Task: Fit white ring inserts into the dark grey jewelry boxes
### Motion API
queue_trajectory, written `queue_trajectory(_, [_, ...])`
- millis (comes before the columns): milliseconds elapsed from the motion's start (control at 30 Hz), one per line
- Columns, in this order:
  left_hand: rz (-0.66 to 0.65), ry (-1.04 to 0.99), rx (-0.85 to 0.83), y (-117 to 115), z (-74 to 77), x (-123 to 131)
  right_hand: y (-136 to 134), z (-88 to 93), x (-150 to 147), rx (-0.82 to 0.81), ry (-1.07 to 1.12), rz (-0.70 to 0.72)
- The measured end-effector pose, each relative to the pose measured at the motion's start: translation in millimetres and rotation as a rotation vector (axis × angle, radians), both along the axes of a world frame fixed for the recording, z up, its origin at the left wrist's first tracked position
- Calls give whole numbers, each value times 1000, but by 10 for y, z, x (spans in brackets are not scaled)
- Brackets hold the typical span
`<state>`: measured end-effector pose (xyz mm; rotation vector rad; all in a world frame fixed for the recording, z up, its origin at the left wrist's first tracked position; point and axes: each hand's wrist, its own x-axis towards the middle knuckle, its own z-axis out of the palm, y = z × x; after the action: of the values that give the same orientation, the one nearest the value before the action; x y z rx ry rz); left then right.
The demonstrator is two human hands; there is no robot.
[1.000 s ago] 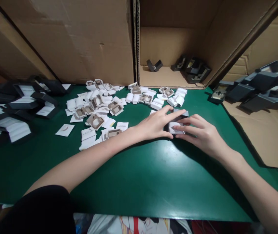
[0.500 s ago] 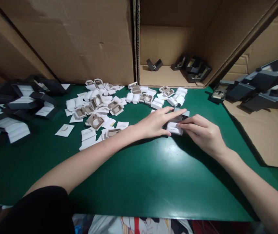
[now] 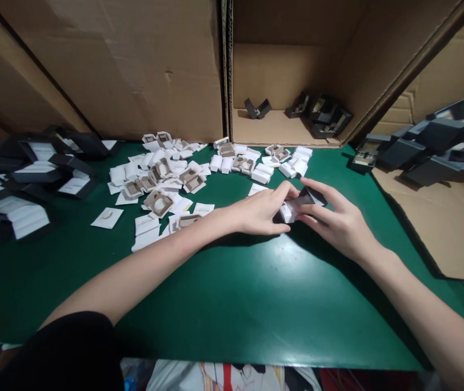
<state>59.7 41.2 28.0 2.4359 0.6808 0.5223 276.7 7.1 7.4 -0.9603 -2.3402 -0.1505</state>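
Both hands are around a small dark hinged box (image 3: 315, 196) with a white insert (image 3: 288, 212), just above the green table. My left hand (image 3: 265, 210) grips its left side with bent fingers, the thumb low at the near edge. On the right, my right hand (image 3: 340, 217) has fingers along the dark lid and the white part. The fingers hide much of the box. A flat white card (image 3: 257, 189) lies just beyond my left hand.
White folded card inserts (image 3: 162, 171) lie piled at the centre-left of the green table (image 3: 232, 304). Open dark boxes stand in heaps at left (image 3: 38, 163) and right (image 3: 431, 144). A cardboard carton (image 3: 281, 70) at the back holds several dark boxes (image 3: 327, 115).
The box has been tilted, and its dark side now shows between my hands. My left fingers have curled in around it; my right index finger has lifted onto the lid.
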Motion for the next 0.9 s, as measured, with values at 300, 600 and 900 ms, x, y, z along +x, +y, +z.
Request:
queue_trajectory(300, [133, 199, 197, -123, 23, 85, -23, 1, 27, -85, 33, 15])
queue_trajectory(600, [157, 319, 322, -157, 16, 132, -51, -51, -54, 116, -20, -58])
queue_trajectory(900, [231, 252, 244, -214, 6, 182, -62, -11, -95, 97, -74, -45])
